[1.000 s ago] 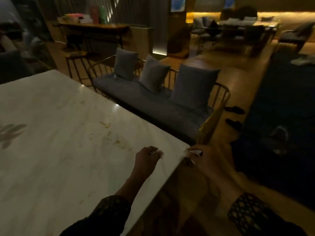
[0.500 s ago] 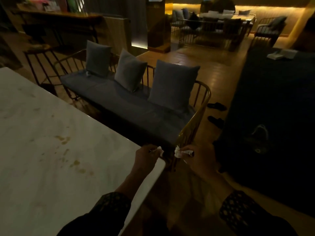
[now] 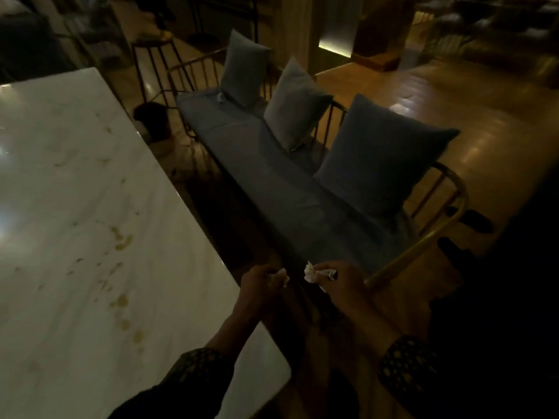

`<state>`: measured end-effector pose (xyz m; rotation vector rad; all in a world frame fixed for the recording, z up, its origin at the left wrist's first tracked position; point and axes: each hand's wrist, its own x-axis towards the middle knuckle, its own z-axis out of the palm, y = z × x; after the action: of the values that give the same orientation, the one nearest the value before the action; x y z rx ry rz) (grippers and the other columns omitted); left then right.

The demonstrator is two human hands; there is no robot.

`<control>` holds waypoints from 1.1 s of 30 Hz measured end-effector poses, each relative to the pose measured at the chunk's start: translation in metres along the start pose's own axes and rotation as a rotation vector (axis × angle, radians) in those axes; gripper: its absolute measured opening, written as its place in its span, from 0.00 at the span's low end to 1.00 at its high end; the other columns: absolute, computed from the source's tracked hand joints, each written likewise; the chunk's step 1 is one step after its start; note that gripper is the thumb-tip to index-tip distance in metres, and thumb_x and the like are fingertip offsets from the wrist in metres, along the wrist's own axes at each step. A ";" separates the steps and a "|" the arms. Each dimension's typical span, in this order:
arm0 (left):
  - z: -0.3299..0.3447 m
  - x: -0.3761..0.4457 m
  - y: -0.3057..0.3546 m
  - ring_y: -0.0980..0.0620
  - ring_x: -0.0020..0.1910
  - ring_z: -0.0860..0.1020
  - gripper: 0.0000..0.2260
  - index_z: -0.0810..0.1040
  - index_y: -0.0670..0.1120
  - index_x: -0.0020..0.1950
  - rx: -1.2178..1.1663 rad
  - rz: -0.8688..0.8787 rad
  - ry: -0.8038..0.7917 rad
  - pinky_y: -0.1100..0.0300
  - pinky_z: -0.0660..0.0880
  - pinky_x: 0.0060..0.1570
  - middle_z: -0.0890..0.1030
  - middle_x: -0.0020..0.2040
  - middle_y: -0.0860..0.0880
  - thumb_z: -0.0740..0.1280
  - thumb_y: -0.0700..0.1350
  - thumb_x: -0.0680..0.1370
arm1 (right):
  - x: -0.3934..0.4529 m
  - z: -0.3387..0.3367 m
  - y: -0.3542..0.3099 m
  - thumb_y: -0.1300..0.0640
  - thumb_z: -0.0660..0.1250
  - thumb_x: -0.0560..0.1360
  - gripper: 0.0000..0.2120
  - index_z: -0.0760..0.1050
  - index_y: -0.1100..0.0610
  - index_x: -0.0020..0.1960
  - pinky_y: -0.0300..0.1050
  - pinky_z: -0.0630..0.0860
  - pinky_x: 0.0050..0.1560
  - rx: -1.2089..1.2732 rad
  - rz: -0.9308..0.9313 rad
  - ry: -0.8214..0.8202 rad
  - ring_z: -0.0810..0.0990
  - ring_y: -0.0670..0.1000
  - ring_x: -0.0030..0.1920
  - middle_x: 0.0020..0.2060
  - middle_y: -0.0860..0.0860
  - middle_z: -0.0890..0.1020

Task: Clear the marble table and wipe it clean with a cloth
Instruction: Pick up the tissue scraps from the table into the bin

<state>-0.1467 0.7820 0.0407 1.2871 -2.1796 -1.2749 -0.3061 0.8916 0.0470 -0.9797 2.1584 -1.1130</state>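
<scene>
Head view, lower middle: your left hand (image 3: pixel 260 282) and right hand (image 3: pixel 341 279) each pinch 1 light, soft paper scrap (image 3: pixel 310 272) beside the stained desk (image 3: pixel 90 207); squeeze gently.

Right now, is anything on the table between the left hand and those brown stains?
Nothing visible. The left hand, gripping a crumpled tissue, is at the table edge, and the bare marble runs straight from it to the stains. The right hand holds another tissue off the table.

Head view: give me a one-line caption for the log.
Both hands, left hand and right hand, grip crumpled tissue scraps beyond the stained marble table, beside a cushioned bench.
</scene>
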 end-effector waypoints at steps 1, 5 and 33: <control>0.002 0.013 0.001 0.63 0.38 0.79 0.07 0.83 0.48 0.47 0.002 -0.023 0.027 0.70 0.74 0.38 0.82 0.41 0.54 0.67 0.48 0.79 | 0.019 -0.003 0.002 0.54 0.77 0.69 0.04 0.82 0.50 0.40 0.52 0.80 0.41 -0.011 -0.009 -0.030 0.83 0.49 0.37 0.35 0.48 0.84; 0.013 0.064 0.010 0.60 0.42 0.80 0.07 0.84 0.47 0.48 -0.041 -0.114 0.171 0.63 0.77 0.44 0.83 0.42 0.54 0.68 0.48 0.78 | 0.097 -0.005 0.016 0.54 0.76 0.69 0.06 0.83 0.54 0.43 0.54 0.81 0.43 0.022 -0.011 -0.160 0.84 0.48 0.39 0.37 0.49 0.85; -0.194 0.569 -0.055 0.57 0.40 0.81 0.08 0.84 0.46 0.47 -0.034 -0.257 0.334 0.65 0.77 0.40 0.84 0.42 0.50 0.69 0.49 0.77 | 0.609 0.174 -0.162 0.58 0.75 0.71 0.09 0.84 0.56 0.51 0.27 0.75 0.41 -0.028 -0.206 -0.330 0.82 0.42 0.43 0.45 0.48 0.85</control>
<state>-0.3076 0.2006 0.0101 1.6727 -1.7998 -1.0825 -0.4926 0.2651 0.0208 -1.3211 1.8437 -0.9355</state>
